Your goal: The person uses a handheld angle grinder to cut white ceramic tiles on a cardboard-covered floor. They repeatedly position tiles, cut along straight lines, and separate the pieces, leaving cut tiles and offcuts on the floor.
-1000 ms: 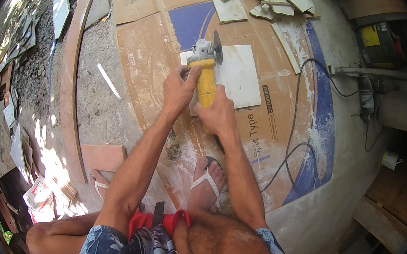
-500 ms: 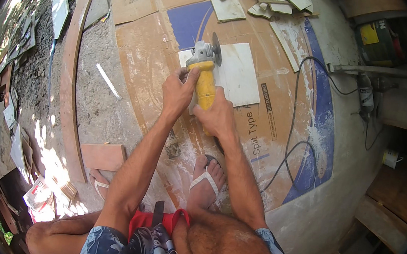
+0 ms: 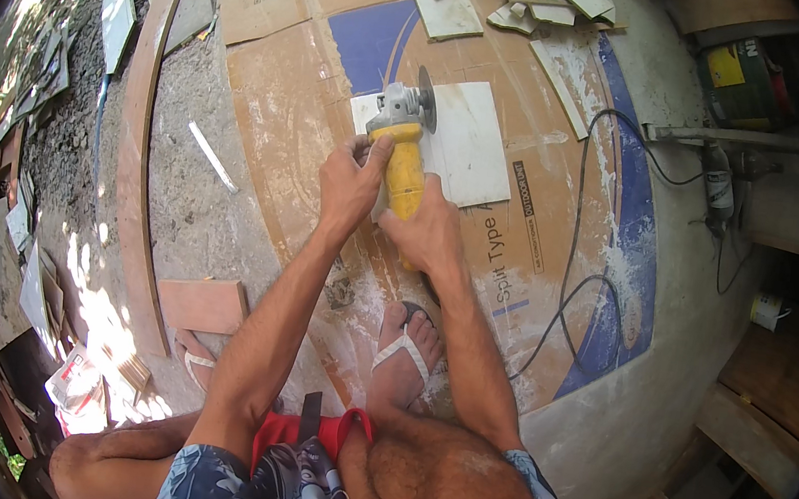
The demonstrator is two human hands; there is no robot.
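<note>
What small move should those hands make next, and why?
Perhaps ease the cutting disc against the white tile: the left hand and right hand hold the angle grinder, and the disc overlaps the tile's far edge in view, though contact is unclear.

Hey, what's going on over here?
A person holds a yellow angle grinder in both hands: the left hand near its metal head, the right hand farther back on the body. Its disc is over or beside a pale tile lying on cardboard; whether they touch is unclear. Broken tile pieces lie beyond.
</note>
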